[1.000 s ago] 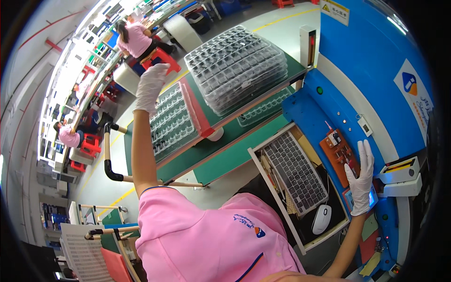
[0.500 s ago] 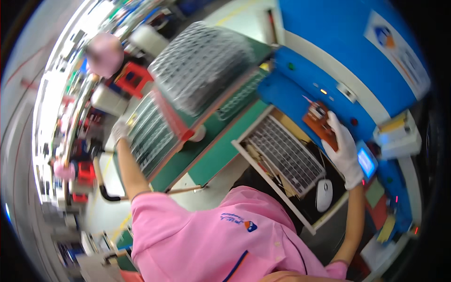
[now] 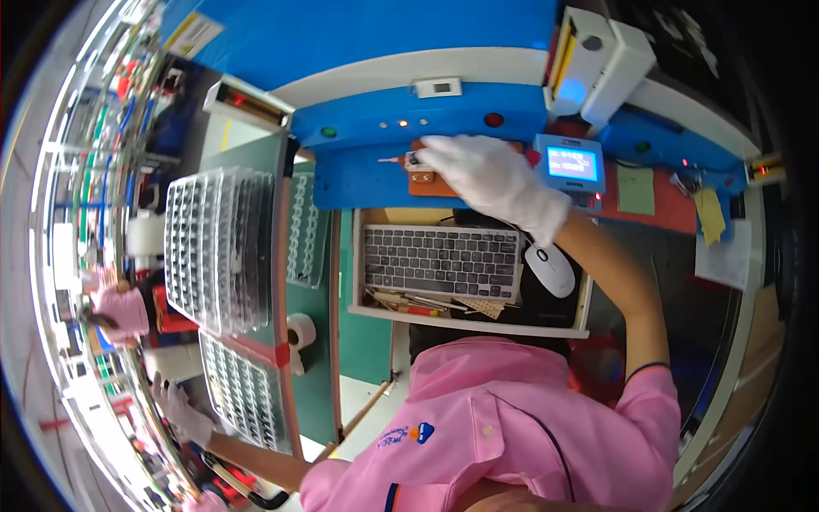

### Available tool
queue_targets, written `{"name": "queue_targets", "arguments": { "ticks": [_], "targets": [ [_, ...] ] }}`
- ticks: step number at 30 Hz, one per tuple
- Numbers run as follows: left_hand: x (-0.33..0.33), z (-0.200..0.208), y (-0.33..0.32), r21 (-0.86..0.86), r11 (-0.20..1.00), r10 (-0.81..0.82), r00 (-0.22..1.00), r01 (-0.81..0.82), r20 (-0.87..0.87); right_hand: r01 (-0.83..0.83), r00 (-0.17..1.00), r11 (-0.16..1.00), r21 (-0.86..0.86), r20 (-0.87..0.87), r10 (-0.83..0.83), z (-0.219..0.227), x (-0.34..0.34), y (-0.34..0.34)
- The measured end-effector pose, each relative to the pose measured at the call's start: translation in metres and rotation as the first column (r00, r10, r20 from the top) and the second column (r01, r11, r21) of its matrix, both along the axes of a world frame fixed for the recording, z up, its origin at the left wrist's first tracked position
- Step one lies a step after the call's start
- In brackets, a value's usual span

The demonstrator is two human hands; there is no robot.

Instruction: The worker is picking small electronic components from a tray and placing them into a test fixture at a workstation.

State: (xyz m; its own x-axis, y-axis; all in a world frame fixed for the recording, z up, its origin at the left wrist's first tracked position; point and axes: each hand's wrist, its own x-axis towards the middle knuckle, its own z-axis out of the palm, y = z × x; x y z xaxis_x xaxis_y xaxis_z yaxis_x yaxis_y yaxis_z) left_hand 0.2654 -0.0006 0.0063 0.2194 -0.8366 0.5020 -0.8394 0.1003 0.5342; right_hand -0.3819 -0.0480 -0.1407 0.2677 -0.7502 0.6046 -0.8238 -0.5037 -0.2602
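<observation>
My right hand [image 3: 499, 179], in a white glove, reaches over an orange-brown block [image 3: 433, 186] on the blue bench. Its fingers are drawn together, with the tips at a small silver-and-dark piece [image 3: 418, 160] on that block; what lies between them is hidden. A thin pink tip sticks out from the piece to the left. My left hand [image 3: 181, 411], also gloved, is stretched out low at the left with its fingers apart. It is beside a clear tray of small parts [image 3: 243, 388], and no object shows in it.
A stack of clear trays [image 3: 217, 247] stands on the green table at left. In front of me an open drawer [image 3: 478, 322] holds a keyboard [image 3: 439, 260] and a white mouse [image 3: 550, 270]. A small lit screen [image 3: 572, 165] sits right of the block. A tape roll [image 3: 300, 330] lies near the trays.
My view has turned toward the blue bench. My right hand has shifted across the block, its fingertips now at the small piece. The left hand remains by the tray, its fingers now more clearly spread.
</observation>
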Motion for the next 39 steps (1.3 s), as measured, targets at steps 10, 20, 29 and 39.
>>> {"name": "queue_targets", "arguments": {
  "ticks": [10,20,29,39],
  "targets": [
    [-0.328,-0.006,-0.026,-0.092,0.952,-0.306,0.885,0.293,-0.351,0.13,0.949,0.99,0.054,-0.295,-0.109,-0.037,0.023,-0.035],
    [-0.467,-0.185,-0.112,-0.066,0.781,-0.602,0.72,0.621,-0.345,0.132,0.974,0.991,-0.021,0.19,-0.125,0.013,-0.006,0.051],
    [-0.48,-0.203,-0.118,-0.089,0.776,-0.618,0.781,0.624,0.084,0.178,0.91,0.977,0.121,0.356,-0.21,-0.007,-0.03,0.103],
    [-0.476,-0.209,-0.113,-0.15,0.803,-0.567,0.817,0.576,0.099,0.248,0.904,0.968,-0.038,0.369,-0.217,-0.013,-0.02,0.076]
  ]
}}
